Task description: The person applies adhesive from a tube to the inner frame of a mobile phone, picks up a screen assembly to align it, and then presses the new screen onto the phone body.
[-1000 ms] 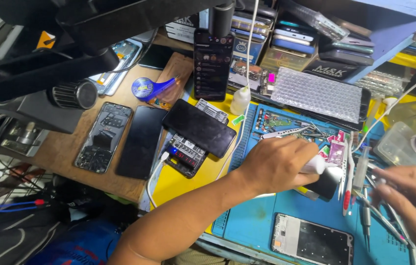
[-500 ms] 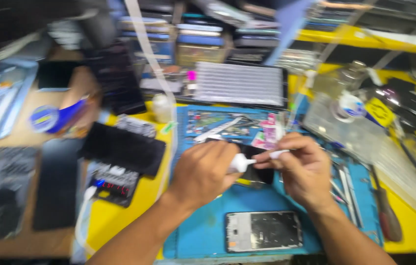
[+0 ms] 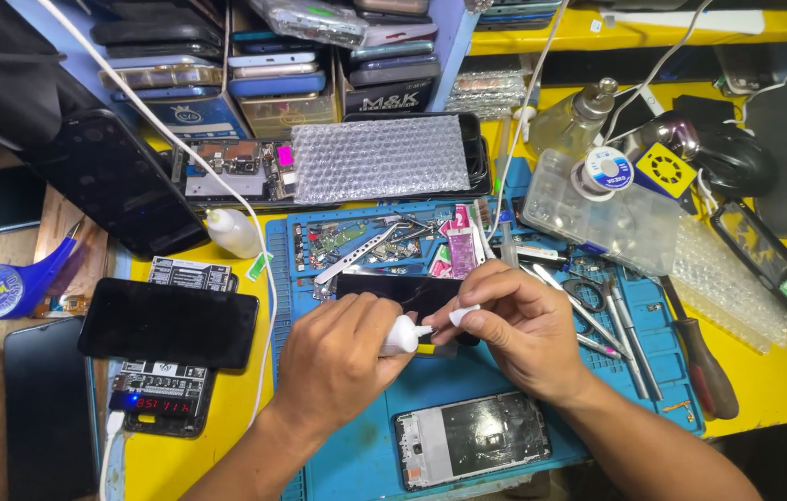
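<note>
Since a moment ago your right hand (image 3: pixel 522 336) has pulled the small white cap (image 3: pixel 464 315) off the white glue tube (image 3: pixel 402 335) pinched in your left hand (image 3: pixel 336 364), its nozzle pointing right over the dark phone screen (image 3: pixel 392 290) on the blue mat (image 3: pixel 356 445).

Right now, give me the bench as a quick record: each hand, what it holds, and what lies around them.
left hand: grips a small white tube, nozzle pointing right
right hand: pinches a small white cap just off the nozzle
under the hands: dark phone screen on the blue work mat
near edge of mat: open phone frame
right of the hands: tweezers and a red-handled screwdriver
left of mat: black phone lying on a small tester board
</note>
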